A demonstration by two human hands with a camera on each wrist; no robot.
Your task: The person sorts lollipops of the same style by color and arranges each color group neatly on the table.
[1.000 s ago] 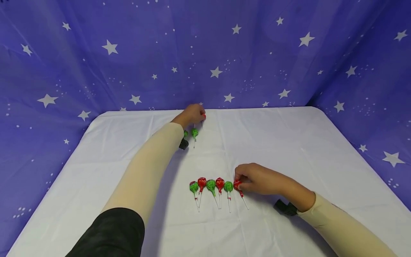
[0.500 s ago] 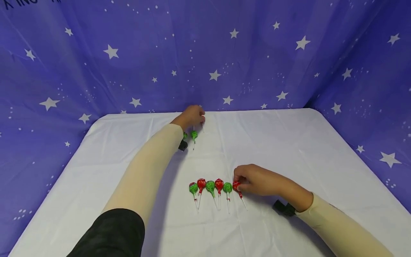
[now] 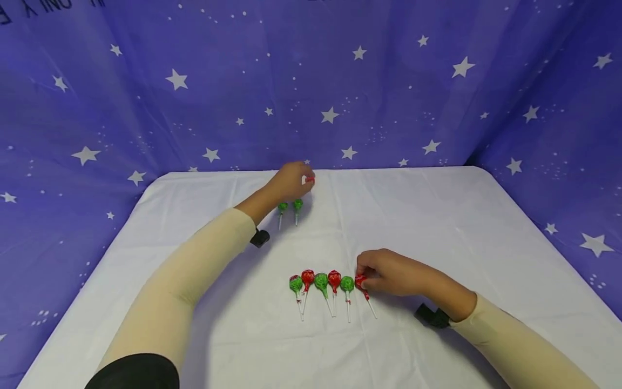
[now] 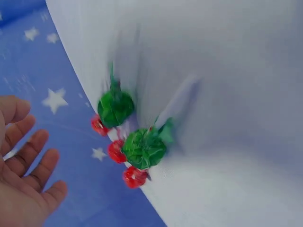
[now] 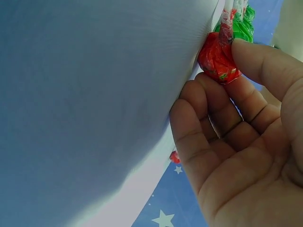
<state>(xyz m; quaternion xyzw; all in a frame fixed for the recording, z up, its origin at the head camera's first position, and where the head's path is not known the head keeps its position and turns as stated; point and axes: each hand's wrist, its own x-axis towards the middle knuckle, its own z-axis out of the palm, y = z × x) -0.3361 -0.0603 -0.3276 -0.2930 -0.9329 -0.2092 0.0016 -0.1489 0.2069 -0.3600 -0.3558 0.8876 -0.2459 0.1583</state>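
Observation:
My left hand hovers over the far end of the table, its fingers loosely bent and apart with nothing between them in the left wrist view. Close by lie two green lollipops, one nearer and one farther, with three red lollipops beyond them. At the right end of the front row, my right hand pinches the head of a red lollipop between thumb and fingers; its stick points toward me. Left of it, green and red lollipops alternate side by side.
A white cloth covers the table. Behind its far edge hangs a purple star-patterned curtain, which continues along the sides. Dark wrist-worn devices sit under both forearms.
My left hand has eased off the far red lollipop, and its forearm has shifted left and nearer, uncovering the green lollipops. My right hand stays on its red lollipop. The head view tilts slightly.

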